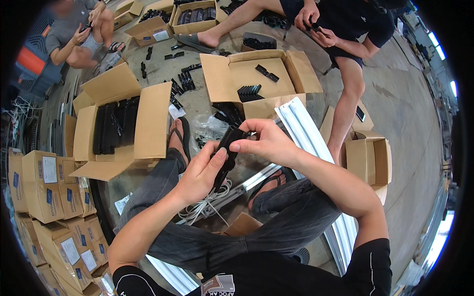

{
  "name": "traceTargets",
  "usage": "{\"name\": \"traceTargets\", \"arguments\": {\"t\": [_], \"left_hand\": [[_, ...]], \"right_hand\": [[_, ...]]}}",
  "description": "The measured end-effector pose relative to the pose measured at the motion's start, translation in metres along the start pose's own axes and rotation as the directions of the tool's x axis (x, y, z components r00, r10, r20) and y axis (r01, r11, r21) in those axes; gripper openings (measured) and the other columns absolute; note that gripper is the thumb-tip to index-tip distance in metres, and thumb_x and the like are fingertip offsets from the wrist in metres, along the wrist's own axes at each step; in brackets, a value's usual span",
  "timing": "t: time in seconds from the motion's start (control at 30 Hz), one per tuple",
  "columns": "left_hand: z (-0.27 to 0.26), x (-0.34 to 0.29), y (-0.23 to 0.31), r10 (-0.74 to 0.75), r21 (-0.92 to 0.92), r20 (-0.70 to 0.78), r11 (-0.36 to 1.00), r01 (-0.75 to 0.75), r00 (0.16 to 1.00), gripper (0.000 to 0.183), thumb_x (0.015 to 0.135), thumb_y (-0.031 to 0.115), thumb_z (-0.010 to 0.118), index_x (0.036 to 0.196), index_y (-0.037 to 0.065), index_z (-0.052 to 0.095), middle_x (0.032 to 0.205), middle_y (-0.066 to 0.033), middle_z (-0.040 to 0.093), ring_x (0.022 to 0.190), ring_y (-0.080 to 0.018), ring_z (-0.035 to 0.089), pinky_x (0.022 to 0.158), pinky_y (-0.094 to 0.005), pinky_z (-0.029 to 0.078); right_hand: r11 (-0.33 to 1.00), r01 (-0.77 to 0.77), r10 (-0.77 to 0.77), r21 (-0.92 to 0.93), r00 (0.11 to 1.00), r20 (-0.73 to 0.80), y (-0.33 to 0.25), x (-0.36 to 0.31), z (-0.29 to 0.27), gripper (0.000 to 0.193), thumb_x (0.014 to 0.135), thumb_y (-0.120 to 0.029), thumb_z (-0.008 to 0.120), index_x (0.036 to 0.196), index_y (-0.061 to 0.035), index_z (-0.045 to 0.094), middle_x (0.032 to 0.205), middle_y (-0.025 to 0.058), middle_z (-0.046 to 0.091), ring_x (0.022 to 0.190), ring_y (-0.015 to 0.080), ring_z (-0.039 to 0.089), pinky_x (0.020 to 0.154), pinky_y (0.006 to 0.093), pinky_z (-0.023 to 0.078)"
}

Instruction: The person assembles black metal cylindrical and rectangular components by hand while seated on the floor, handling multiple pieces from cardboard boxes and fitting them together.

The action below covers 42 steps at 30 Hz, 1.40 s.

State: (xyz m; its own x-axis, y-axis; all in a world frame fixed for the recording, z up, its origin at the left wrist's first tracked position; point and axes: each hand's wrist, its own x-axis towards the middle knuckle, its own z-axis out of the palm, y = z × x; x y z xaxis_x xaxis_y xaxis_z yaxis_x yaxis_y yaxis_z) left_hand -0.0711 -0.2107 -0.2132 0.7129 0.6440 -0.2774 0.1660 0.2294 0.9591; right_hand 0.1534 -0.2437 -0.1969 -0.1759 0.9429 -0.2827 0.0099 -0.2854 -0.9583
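Observation:
A long black plastic part (231, 136) is held above my lap. My left hand (200, 172) wraps round its lower length, thumb pressed along the side. At its upper end my right hand (264, 143) pinches with thumb and forefinger; whether a smaller piece is between those fingertips cannot be made out. Beyond my hands, an open carton (306, 71) holds a short row of black parts (249, 92) and one loose part (267, 73). To the left, another open carton (150, 121) is packed with rows of black parts (116, 126).
A co-worker's hands (316, 29) hold a black part at upper right; another person (79, 34) sits far left. White metal rails (308, 130) and coiled white cable (200, 209) lie near my legs. Boxes (44, 197) are stacked left. A small carton (363, 160) stands right.

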Motion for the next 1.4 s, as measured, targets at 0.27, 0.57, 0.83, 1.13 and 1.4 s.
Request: {"name": "traceTargets", "arguments": {"t": [0.27, 0.57, 0.83, 1.13, 1.4], "left_hand": [[0.003, -0.002, -0.006, -0.081, -0.185, 0.084, 0.978, 0.096, 0.993, 0.036, 0.108, 0.038, 0.043, 0.123, 0.005, 0.045, 0.103, -0.0084, 0.058, 0.080, -0.0181, 0.067, 0.070, -0.0278, 0.053], [-0.003, 0.007, -0.015, 0.002, -0.199, 0.128, 0.980, 0.024, 0.992, 0.029, 0.103, 0.020, 0.056, 0.125, 0.002, 0.046, 0.116, -0.0134, 0.062, 0.104, -0.0221, 0.066, 0.090, -0.0341, 0.053], [-0.004, 0.008, -0.005, 0.030, -0.222, 0.154, 0.975, 0.005, 0.988, 0.032, 0.100, 0.013, 0.060, 0.127, -0.001, 0.051, 0.118, -0.0142, 0.063, 0.108, -0.0216, 0.065, 0.097, -0.0351, 0.052], [-0.005, 0.007, 0.001, -0.037, -0.149, 0.154, 0.987, 0.060, 0.987, 0.033, 0.096, 0.009, 0.066, 0.124, -0.005, 0.056, 0.113, -0.0120, 0.066, 0.102, -0.0186, 0.067, 0.094, -0.0317, 0.053], [-0.006, 0.008, -0.003, -0.058, -0.210, 0.112, 0.974, 0.081, 0.992, 0.028, 0.093, 0.005, 0.068, 0.118, -0.006, 0.062, 0.110, -0.0118, 0.068, 0.100, -0.0183, 0.068, 0.092, -0.0314, 0.055]], "right_hand": [[0.993, 0.026, -0.037, -0.118, 0.995, -0.092, 0.010, 0.000, 0.009, 0.035, 0.082, -0.031, 0.084, 0.091, -0.0028, 0.065, 0.077, -0.0018, 0.066, 0.068, 0.0020, 0.056, 0.058, 0.0210, 0.043], [0.991, 0.016, -0.028, -0.135, 0.996, -0.088, 0.004, -0.002, 0.007, 0.031, 0.083, -0.027, 0.083, 0.085, -0.0059, 0.060, 0.076, -0.0022, 0.067, 0.066, 0.0010, 0.057, 0.055, 0.0191, 0.041], [0.993, 0.022, -0.030, -0.120, 0.998, -0.058, 0.001, -0.002, 0.003, 0.031, 0.084, -0.026, 0.083, 0.082, -0.0071, 0.058, 0.070, -0.0020, 0.067, 0.064, 0.0021, 0.060, 0.055, 0.0188, 0.041], [0.976, 0.080, -0.093, -0.203, 0.994, -0.057, 0.001, -0.003, 0.006, 0.044, 0.080, -0.034, 0.085, 0.076, -0.0025, 0.056, 0.065, 0.0029, 0.063, 0.063, 0.0083, 0.067, 0.054, 0.0237, 0.046], [0.932, 0.072, -0.108, -0.354, 0.991, -0.082, 0.000, -0.004, 0.007, 0.036, 0.079, -0.027, 0.087, 0.080, -0.0060, 0.058, 0.068, -0.0073, 0.053, 0.064, 0.0007, 0.047, 0.054, 0.0215, 0.038]]}}
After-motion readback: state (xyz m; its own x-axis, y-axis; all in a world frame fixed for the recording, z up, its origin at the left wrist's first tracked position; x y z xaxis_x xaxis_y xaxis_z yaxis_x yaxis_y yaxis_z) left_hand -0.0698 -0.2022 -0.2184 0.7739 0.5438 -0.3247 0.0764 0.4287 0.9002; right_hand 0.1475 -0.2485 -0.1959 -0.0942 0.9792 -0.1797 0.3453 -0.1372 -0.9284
